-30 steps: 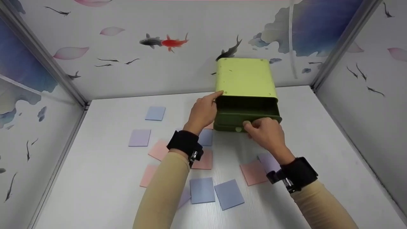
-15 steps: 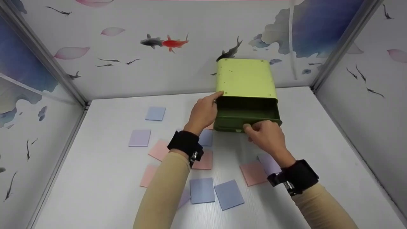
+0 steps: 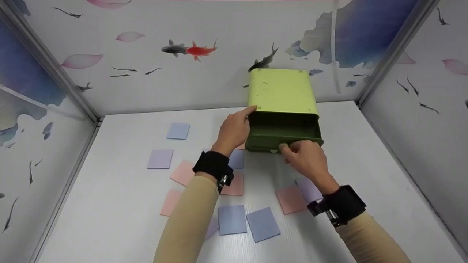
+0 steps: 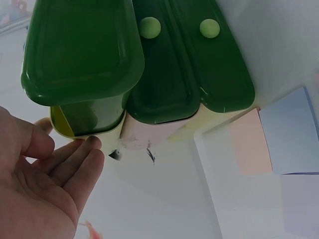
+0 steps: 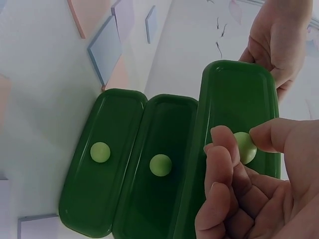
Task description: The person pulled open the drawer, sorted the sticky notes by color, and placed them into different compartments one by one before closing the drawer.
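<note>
A yellow-green cabinet (image 3: 281, 89) with dark green drawers stands at the back of the table. Its top drawer (image 3: 283, 130) is pulled partway out, and the inside that shows looks bare. My right hand (image 3: 309, 159) pinches the round, light green knob (image 5: 246, 148) of that drawer between thumb and fingers. Against the cabinet's left side lies my left hand (image 3: 233, 132), index finger at the top front corner. In the left wrist view its fingers (image 4: 75, 169) extend along the cabinet's edge. The middle drawer (image 5: 158, 204) and bottom drawer (image 5: 89, 199) are closed.
Several square cards lie on the white table (image 3: 109, 204), among them a blue card (image 3: 232, 219), a pink card (image 3: 291, 199) and a purple card (image 3: 160, 159). A patterned wall (image 3: 146, 87) stands right behind the cabinet; side walls flank the table.
The top drawer has slid farther out towards me, with my right hand moving back slightly on its knob. My left hand has stayed at the cabinet's left side.
</note>
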Motion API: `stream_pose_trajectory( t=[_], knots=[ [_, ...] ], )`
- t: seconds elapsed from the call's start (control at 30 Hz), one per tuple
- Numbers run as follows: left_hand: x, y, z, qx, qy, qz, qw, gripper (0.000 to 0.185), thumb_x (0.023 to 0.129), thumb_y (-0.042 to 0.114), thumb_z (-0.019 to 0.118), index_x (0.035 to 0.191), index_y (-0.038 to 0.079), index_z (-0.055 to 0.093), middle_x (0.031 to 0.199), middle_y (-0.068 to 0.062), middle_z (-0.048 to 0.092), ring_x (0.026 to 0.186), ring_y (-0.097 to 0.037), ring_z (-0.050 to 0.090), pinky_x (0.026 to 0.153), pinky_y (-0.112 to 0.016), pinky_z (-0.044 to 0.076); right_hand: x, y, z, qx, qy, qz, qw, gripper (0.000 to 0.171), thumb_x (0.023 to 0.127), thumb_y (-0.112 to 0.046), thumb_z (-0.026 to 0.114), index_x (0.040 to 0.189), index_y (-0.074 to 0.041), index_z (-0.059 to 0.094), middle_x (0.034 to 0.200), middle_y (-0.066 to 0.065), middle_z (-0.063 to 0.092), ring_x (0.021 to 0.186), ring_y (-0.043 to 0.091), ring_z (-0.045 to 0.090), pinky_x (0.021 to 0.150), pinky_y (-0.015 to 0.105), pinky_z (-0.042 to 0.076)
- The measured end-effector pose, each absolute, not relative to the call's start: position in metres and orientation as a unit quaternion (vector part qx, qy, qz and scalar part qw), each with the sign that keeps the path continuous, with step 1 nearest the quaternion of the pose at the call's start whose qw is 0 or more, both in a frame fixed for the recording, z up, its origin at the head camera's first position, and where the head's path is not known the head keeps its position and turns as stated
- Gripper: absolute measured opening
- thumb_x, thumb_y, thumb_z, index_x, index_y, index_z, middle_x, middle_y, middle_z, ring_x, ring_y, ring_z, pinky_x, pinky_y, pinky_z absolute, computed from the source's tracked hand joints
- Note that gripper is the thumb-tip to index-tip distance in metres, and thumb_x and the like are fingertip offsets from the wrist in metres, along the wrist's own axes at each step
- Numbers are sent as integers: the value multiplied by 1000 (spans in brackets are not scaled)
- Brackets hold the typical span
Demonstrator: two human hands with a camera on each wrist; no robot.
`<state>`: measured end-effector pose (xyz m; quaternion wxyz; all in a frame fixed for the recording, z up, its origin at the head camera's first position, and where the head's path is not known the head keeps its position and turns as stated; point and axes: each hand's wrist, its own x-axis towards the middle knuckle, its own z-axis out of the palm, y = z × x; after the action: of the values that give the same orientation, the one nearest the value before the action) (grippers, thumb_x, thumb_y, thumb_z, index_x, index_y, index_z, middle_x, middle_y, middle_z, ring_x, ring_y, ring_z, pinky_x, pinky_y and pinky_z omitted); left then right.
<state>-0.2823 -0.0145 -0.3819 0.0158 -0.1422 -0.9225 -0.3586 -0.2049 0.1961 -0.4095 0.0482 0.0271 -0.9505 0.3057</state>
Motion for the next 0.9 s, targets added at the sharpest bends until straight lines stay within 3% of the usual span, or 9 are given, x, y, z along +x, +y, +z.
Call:
stream_pose_trajectory(
  t=[0.17, 0.53, 0.9],
  knots=[
    [-283, -14, -383, -141, -924, -354, 17, 49, 102, 6, 36, 145, 25, 48, 64, -1, 44, 52, -12, 32, 54, -25, 31, -203, 197, -410, 19, -952, 301, 45, 42, 94, -42, 58, 64, -17, 71, 65, 1, 71, 57, 15, 59, 50, 28, 38],
    [-283, -16, -385, -149, -921, -359, 23, 50, 102, 6, 34, 145, 26, 47, 53, 2, 39, 45, -10, 25, 48, -23, 26, -194, 198, -411, 22, -953, 299, 45, 40, 94, -43, 59, 69, -15, 74, 64, 1, 71, 56, 14, 59, 47, 27, 35],
    [-283, -15, -384, -148, -922, -356, 23, 50, 102, 6, 34, 145, 27, 47, 64, -3, 48, 50, -11, 30, 53, -24, 29, -188, 198, -413, 26, -949, 310, 41, 39, 94, -42, 60, 72, -13, 75, 63, -1, 70, 56, 11, 59, 48, 28, 37]
  ],
)
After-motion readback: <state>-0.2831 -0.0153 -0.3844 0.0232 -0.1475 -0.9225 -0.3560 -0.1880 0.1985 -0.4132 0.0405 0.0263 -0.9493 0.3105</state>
